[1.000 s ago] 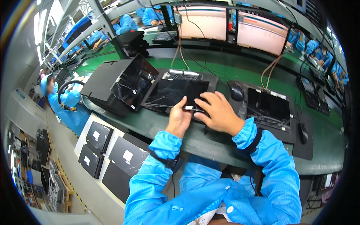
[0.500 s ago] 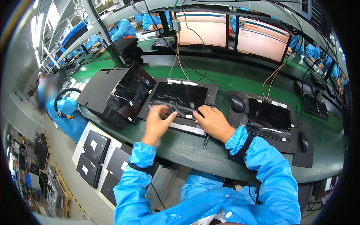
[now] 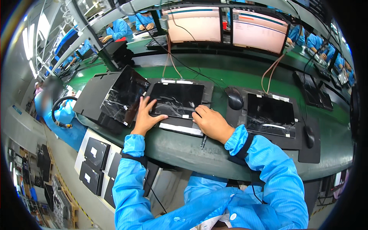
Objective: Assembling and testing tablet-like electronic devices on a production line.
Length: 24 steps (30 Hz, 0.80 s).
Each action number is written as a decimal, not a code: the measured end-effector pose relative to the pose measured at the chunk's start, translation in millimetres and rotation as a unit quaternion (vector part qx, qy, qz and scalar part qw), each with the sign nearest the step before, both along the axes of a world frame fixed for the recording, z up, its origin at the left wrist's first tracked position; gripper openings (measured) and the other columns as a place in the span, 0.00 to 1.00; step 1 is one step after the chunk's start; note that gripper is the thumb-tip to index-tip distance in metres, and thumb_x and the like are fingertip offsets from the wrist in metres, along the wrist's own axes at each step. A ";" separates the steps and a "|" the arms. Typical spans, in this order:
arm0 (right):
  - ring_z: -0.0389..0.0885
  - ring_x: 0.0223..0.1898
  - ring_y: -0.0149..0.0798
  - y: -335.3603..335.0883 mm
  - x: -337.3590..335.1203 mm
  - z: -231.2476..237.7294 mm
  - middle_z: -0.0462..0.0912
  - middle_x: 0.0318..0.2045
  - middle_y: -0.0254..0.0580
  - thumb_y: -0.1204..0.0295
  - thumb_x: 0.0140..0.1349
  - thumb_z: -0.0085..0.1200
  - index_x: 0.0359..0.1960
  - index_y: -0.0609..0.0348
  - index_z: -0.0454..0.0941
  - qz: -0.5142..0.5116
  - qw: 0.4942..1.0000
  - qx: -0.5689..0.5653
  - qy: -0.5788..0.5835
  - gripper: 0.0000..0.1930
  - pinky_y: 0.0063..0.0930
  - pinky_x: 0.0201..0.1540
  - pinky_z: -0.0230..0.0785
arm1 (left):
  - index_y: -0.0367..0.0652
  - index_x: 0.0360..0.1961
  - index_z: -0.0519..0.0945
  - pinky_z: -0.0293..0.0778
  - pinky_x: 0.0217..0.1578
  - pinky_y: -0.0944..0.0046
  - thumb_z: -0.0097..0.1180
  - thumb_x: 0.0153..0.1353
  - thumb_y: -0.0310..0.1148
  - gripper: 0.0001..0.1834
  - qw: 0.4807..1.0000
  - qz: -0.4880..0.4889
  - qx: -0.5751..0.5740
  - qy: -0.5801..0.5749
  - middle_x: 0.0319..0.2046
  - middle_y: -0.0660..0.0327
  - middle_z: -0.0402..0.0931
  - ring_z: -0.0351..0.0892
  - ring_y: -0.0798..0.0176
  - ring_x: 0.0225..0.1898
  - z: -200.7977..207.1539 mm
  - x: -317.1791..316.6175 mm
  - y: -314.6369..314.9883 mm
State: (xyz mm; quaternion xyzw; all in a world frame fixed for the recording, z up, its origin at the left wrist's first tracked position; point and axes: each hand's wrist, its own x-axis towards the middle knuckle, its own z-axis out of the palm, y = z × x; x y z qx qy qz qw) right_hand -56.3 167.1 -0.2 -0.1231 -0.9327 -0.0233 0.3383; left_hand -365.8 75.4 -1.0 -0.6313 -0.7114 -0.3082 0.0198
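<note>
A thin black display panel point(image 3: 175, 99) under wrinkled clear film lies on a dark pad in front of me, with pale strips along its top edge. My left hand point(image 3: 145, 118) is open at its lower left corner, fingers spread along the left side and thumb along the lower edge. At the lower right corner my right hand point(image 3: 211, 122) has its fingers bent and close together on the panel's edge. A slim dark pen-like tool point(image 3: 203, 142) sticks out below that hand. Just left of my left hand leans a film-covered black panel point(image 3: 124, 96).
A second black panel point(image 3: 270, 115) lies on a pad to the right, between two black mice, one being the near mouse point(image 3: 309, 137). Two monitors point(image 3: 260, 31) stand behind with hanging cables. Dark panels point(image 3: 95, 152) lie on a white board at lower left. Co-workers sit beyond.
My left hand has moved left off the panel's middle to its left edge, and its fingers have spread. My right hand has closed in at the lower right corner. The view has shifted slightly.
</note>
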 end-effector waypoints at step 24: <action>0.73 0.59 0.52 173.1 536.8 49.1 0.70 0.59 0.56 0.61 0.60 0.60 0.62 0.60 0.70 -0.382 0.437 -0.542 0.608 0.30 0.49 0.60 0.72 | 0.31 0.47 0.83 0.76 0.50 0.57 0.61 0.68 0.28 0.11 0.986 0.028 0.164 0.010 0.45 0.51 0.81 0.80 0.52 0.46 -9.9 193.6 -105.0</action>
